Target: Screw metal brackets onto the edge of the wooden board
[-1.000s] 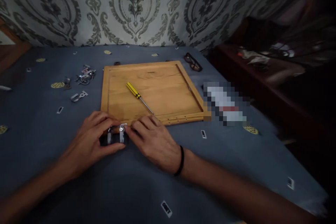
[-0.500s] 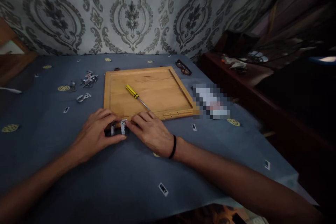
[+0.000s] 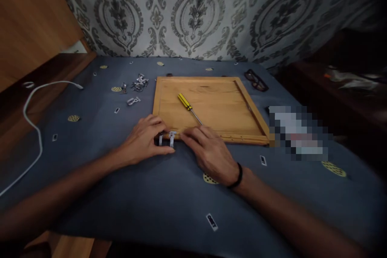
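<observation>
A shallow wooden frame with a solid panel [image 3: 169, 88] lies flat on the cloth-covered table. At its near edge, towards the left, two bent metal brackets [image 3: 172, 139] stand side by side. My left hand [image 3: 146, 139] curves around these brackets, fingers on the frame side and thumb below. Just to their right is my right hand [image 3: 211, 151], its fingers bent together at the frame's near edge; whatever they pinch is hidden. A screwdriver with a yellow handle [image 3: 184, 101] rests on the panel, its shaft pointing towards my right hand.
Loose metal pieces [image 3: 140, 83] are heaped left of the frame, with another metal bracket [image 3: 133, 101] nearer me. Eyeglasses [image 3: 256, 80] lie beyond the right corner. A blurred-out item [image 3: 298, 133] sits at right. A white cable [image 3: 38, 129] runs along the left.
The view has swung left, so everything sits further right and the white cable shows more. My right fingers are slightly further from the brackets; my left hand keeps its grip.
</observation>
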The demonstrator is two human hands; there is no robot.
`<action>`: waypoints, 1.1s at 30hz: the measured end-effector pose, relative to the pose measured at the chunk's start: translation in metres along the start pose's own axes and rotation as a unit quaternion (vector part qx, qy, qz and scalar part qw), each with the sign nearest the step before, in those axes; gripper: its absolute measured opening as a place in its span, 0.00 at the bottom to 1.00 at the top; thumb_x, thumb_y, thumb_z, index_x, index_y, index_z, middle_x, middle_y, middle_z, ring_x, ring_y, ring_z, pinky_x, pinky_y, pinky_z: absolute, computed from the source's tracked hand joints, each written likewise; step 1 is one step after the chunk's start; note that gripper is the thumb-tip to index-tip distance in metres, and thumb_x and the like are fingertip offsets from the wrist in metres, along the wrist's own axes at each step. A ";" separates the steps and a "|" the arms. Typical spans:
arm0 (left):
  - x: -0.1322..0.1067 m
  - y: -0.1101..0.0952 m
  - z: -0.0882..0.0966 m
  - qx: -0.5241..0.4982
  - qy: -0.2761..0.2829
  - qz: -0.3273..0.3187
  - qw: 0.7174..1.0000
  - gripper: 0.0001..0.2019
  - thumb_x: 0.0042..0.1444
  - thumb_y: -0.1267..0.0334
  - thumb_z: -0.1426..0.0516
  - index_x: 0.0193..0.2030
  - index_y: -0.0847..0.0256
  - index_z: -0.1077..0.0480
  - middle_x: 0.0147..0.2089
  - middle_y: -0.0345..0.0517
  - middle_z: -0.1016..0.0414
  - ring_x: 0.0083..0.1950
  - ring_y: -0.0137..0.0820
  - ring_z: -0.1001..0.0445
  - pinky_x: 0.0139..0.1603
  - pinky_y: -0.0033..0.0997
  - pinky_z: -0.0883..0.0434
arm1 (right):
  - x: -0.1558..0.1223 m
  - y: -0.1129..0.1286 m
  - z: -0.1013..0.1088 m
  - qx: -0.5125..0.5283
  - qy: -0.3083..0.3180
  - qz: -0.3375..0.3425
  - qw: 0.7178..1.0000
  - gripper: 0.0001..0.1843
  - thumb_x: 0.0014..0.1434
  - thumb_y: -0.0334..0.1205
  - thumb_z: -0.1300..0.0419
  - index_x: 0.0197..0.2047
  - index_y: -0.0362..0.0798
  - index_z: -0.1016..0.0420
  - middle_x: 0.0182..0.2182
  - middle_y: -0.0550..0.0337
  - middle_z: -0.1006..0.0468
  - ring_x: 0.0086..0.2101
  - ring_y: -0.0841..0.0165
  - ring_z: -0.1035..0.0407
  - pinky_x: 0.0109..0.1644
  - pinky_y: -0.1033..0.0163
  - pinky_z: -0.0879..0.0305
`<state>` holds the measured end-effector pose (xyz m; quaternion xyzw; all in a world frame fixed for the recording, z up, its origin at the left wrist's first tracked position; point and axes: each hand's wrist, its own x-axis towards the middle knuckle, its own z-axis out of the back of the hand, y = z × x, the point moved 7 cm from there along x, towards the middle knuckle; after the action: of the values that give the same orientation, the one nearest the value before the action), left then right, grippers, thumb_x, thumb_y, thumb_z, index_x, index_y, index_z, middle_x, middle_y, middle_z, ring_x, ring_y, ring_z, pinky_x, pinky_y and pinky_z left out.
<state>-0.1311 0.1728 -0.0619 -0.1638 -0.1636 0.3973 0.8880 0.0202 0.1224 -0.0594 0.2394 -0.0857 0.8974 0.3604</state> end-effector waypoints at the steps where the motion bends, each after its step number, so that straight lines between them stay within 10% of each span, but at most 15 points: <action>1: 0.000 0.000 0.000 -0.002 0.002 0.003 1.000 0.21 0.54 0.46 0.32 0.45 0.60 0.25 0.46 0.47 0.24 0.50 0.41 0.29 0.49 0.41 0.32 | -0.002 -0.007 0.004 0.003 -0.016 -0.020 1.000 0.17 0.69 0.29 0.50 0.55 0.45 0.23 0.45 0.48 0.20 0.44 0.59 0.31 0.49 0.52 0.31; 7: -0.001 0.001 -0.001 -0.007 0.002 0.007 1.000 0.20 0.53 0.47 0.31 0.46 0.58 0.24 0.47 0.46 0.24 0.51 0.42 0.29 0.51 0.42 0.32 | -0.001 -0.064 0.023 0.041 -0.065 -0.174 0.982 0.16 0.71 0.39 0.48 0.55 0.44 0.24 0.41 0.47 0.21 0.41 0.56 0.27 0.46 0.49 0.29; 17: -0.001 0.002 -0.002 -0.023 0.010 0.006 1.000 0.20 0.55 0.48 0.31 0.46 0.58 0.25 0.48 0.46 0.24 0.52 0.42 0.29 0.50 0.41 0.34 | 0.053 -0.119 -0.033 0.135 0.036 -0.314 0.939 0.27 0.56 0.45 0.35 0.57 0.44 0.25 0.36 0.53 0.20 0.34 0.59 0.27 0.42 0.53 0.31; 23: -0.001 0.002 -0.003 -0.028 0.015 0.014 0.999 0.20 0.55 0.48 0.31 0.47 0.58 0.25 0.48 0.46 0.24 0.53 0.43 0.30 0.51 0.43 0.34 | 0.050 -0.131 -0.039 0.269 -0.003 -0.359 0.894 0.21 0.52 0.38 0.35 0.50 0.43 0.21 0.27 0.58 0.25 0.29 0.64 0.31 0.37 0.56 0.33; 29: -0.002 0.001 -0.001 -0.032 -0.006 0.004 0.999 0.19 0.55 0.48 0.32 0.47 0.57 0.25 0.47 0.45 0.24 0.51 0.41 0.29 0.49 0.41 0.34 | 0.054 -0.116 -0.001 0.460 -0.106 -0.348 0.810 0.17 0.59 0.54 0.38 0.45 0.53 0.21 0.33 0.61 0.26 0.28 0.71 0.33 0.28 0.64 0.37; 33: -0.002 0.001 -0.002 -0.031 -0.007 -0.002 0.999 0.20 0.56 0.48 0.32 0.49 0.57 0.25 0.47 0.45 0.24 0.50 0.40 0.29 0.48 0.40 0.34 | 0.056 -0.091 0.021 0.553 -0.172 -0.331 0.745 0.05 0.58 0.42 0.32 0.37 0.54 0.22 0.35 0.63 0.25 0.33 0.72 0.27 0.30 0.66 0.31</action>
<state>-0.1329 0.1717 -0.0643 -0.1878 -0.1825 0.3917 0.8820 0.0556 0.2159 -0.0146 0.5609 0.4499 0.5551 0.4181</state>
